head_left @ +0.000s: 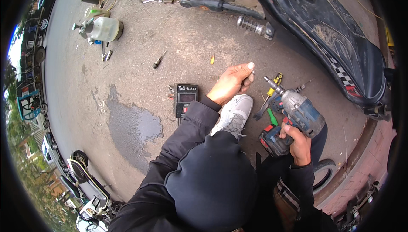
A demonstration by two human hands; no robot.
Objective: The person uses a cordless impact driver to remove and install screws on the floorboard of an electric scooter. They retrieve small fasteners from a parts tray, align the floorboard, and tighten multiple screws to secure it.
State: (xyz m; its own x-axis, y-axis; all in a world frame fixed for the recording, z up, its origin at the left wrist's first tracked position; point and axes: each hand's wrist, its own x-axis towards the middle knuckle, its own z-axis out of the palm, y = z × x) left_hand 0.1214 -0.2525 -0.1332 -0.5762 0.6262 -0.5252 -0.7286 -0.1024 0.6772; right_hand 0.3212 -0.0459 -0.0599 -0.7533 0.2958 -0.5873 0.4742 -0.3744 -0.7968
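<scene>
My left hand (233, 83) reaches forward over the pavement, its fingers closed on a small metal part (250, 74) that shows between thumb and fingers. My right hand (298, 143) grips the handle of a blue and grey cordless impact driver (297, 112), whose chuck points up and left toward the left hand. The driver's red and black battery (273, 140) sits just left of the right hand. A black scooter (323, 32) stands ahead on the right, its spring shock absorber (254, 26) hanging free above my left hand.
A black battery tester (186, 99) lies on the asphalt left of my grey shoe (235, 115). Screwdrivers and wrenches (272, 100) lie under the driver. Farther left are a lone screwdriver (158, 59), a plastic jug (102, 29) and a dark wet patch (129, 126). A brick kerb (361, 164) runs at right.
</scene>
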